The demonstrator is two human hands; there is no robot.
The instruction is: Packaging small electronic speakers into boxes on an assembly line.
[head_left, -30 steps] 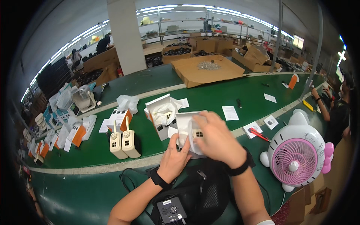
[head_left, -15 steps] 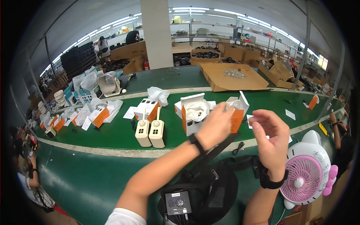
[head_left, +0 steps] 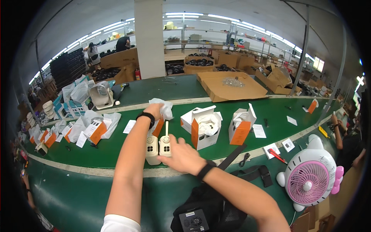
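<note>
Two cream boxy devices stand side by side on the green belt, the left device point(head_left: 152, 150) and the right device point(head_left: 165, 145). Each has a small dark four-pane mark; a thin rod rises from the right one. My right hand point(head_left: 182, 155) is around that device's right side, thumb across its lower front. Beyond them, my left hand point(head_left: 154, 110) is at the top of an orange-and-white box point(head_left: 158, 127), against a crumpled white plastic bag point(head_left: 167, 110). Its fingertips are hidden. To the right stand two open orange-and-white boxes, a larger box point(head_left: 208, 129) and a smaller box point(head_left: 240, 129), both with white wrapping inside.
A pink-and-white fan point(head_left: 309, 176) stands at the right, near a red-handled tool point(head_left: 276, 156). A black bag point(head_left: 205, 205) with straps lies in front of me. More boxes and plastic wraps line the belt's left. A flat cardboard tray point(head_left: 216, 87) lies at the back.
My left hand has moved left from the open boxes to the box behind the devices. My right hand has come across to the right device. The view has shifted.
</note>
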